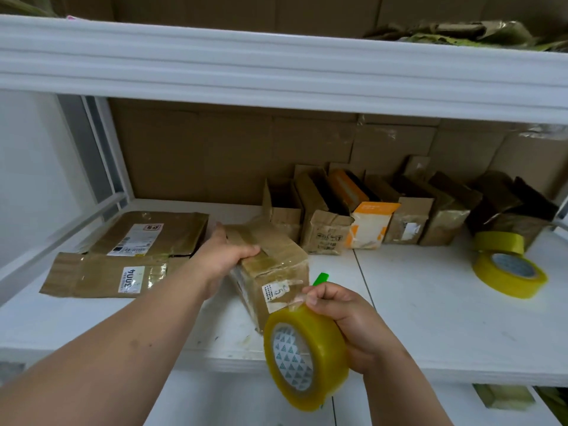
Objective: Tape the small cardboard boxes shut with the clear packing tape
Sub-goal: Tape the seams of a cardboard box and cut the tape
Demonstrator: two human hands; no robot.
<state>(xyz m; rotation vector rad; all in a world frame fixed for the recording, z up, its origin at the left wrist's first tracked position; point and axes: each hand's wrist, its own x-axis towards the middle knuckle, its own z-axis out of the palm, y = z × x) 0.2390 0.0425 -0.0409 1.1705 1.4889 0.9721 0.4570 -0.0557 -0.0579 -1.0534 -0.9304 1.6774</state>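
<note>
Small cardboard box [270, 265] on white shelf [430, 318], near front edge, centre-left, tilted a bit. Already wrapped in glossy clear tape, white label with a "5" on near face. Left hand [226, 255] on top of box, fingers curled over far top edge, thumb on top face, gripping it. Right hand [347, 315] clamped round tape roll [305, 356], yellowish clear tape, white core with teal triangle print, held just off shelf front edge below box. Thumb and forefinger pinching at top of roll where a short clear strip runs up to box's near face by the label. Green object [319, 278] poking out behind right hand, just beside box; cannot tell what it is.

Two flattened taped boxes [123, 259] with printed labels lying flat at left, one behind the other, just beside left forearm. Row of small open boxes [368, 216] standing along back, brown cardboard, one orange-and-white [370, 224] among them, flaps up. Two more tape rolls [507, 265] at right, stacked partly, top one leaning on lower one, well apart from held roll. Brown cardboard sheet lining back wall. Upper shelf beam [276, 72] white, across top of view, more cardboard above it. Lower shelf visible under front edge, something pale at bottom right, blurred.
</note>
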